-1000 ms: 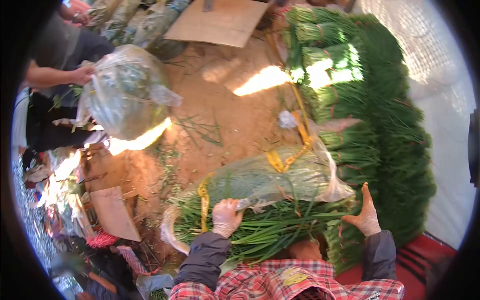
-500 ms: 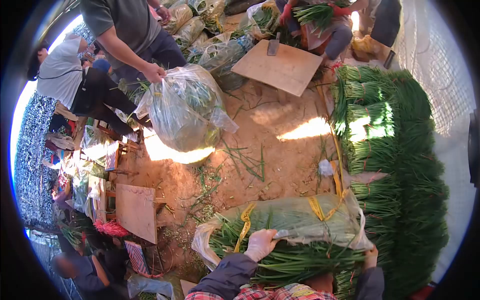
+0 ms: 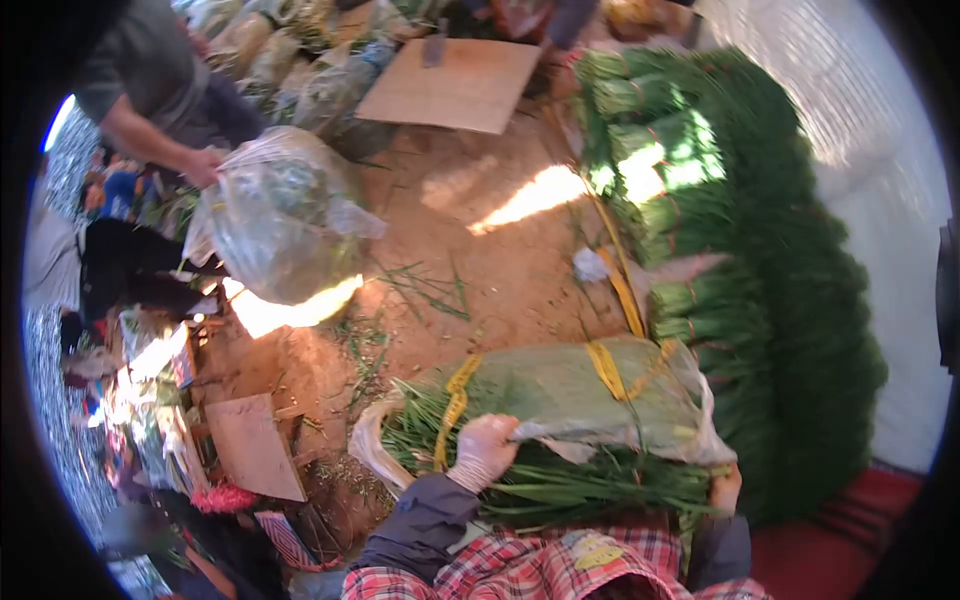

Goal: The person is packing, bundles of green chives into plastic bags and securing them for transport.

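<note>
In front of me lies a long bundle of green chive-like stalks, partly covered by a clear plastic bag with yellow straps across it. My left hand, in a pale thin glove, is closed on the near edge of the bag at the middle. At the right end, my right hand grips the bag's corner; its fingers are partly hidden. Stalk ends poke out of the bag's open left end, and more stalks show under its near edge.
Tied bundles of green stalks are stacked along the right. A wooden board stands at the back, another board at left. A person's hand holds a full plastic bag. Loose stalks litter the dirt floor.
My view has turned, so most of the scene sits further left and higher. Both my hands keep their hold on the bag. The person at left still holds the full bag.
</note>
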The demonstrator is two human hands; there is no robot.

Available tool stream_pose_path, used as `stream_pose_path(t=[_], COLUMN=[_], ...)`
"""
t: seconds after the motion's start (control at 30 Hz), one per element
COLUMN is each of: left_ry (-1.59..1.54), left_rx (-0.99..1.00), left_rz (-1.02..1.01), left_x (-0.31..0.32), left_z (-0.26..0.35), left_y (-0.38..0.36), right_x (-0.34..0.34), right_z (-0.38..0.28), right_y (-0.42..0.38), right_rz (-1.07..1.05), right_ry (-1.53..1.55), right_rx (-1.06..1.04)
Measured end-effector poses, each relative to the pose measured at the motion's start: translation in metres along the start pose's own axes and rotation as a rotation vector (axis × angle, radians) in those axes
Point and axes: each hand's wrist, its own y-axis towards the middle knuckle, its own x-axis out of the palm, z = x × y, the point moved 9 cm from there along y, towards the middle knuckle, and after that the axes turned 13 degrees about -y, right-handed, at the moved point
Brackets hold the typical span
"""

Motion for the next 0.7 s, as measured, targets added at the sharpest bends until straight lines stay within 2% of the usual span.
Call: stream_pose_path(t=[0.03, 0.1, 0.17, 0.2, 0.23, 0.27, 0.37, 0.4, 0.43, 0.47, 0.53, 0.57, 0.6, 0.63, 0.67, 0.7], left_ry=[-0.005, -0.059, -0.024, 0.05, 0.005, 0.12, 0.349, 0.415, 0.518, 0.543, 0.595, 0.597, 0.597, 0.599, 0.603, 0.595], left_rx=[-0.015, -0.04, -0.026, -0.005, -0.152, -0.2, -0.195, -0.176, -0.347, -0.356, -0.384, -0.471, -0.468, -0.464, -0.46, -0.469], left_rz=[-0.012, -0.043, -0.075, -0.093, -0.243, -0.306, -0.345, -0.342, -0.367, -0.349, -0.32, -0.364, -0.359, -0.349, -0.34, -0.344], left_x=[-0.001, -0.008, -0.025, -0.028, -0.017, -0.011, 0.014, 0.023, 0.03, 0.034, 0.038, 0.041, 0.043, 0.048, 0.051, 0.053], left_z=[-0.003, -0.001, 0.019, 0.029, 0.021, 0.022, 0.012, 0.007, 0.0, -0.001, -0.005, -0.011, -0.011, -0.015, -0.018, -0.019], left_y=[0.003, 0.013, 0.011, 0.001, -0.014, -0.024, -0.031, -0.024, -0.013, -0.011, -0.007, -0.01, -0.014, -0.018, -0.021, -0.022], right_x=[-0.001, 0.007, 0.018, 0.028, 0.035, 0.047, 0.065, 0.072, 0.075, 0.075, 0.073, 0.073, 0.065, 0.048, 0.044, 0.045], right_z=[-0.002, -0.024, -0.042, -0.05, -0.062, -0.076, -0.077, -0.074, -0.054, -0.038, -0.05, -0.056, -0.085, -0.112, -0.167, -0.212], right_y=[0.01, 0.027, 0.056, 0.069, 0.077, 0.087, 0.12, 0.13, 0.135, 0.14, 0.142, 0.143, 0.135, 0.132, 0.126, 0.113], right_rz=[0.013, 0.076, 0.096, 0.086, 0.089, 0.038, 0.005, -0.012, -0.063, -0.114, -0.212, -0.268, -0.291, -0.203, 0.011, 0.08], right_ry=[-0.128, -0.166, -0.269, -0.173, -0.249, -0.215, -0.178, -0.061, -0.03, 0.002, -0.144, -0.218, -0.434, -0.639, -0.91, -0.877], right_rx=[-0.019, 0.023, -0.068, -0.088, -0.065, -0.07, -0.021, -0.104, -0.021, 0.051, 0.009, -0.009, 0.037, 0.011, -0.557, -0.665])
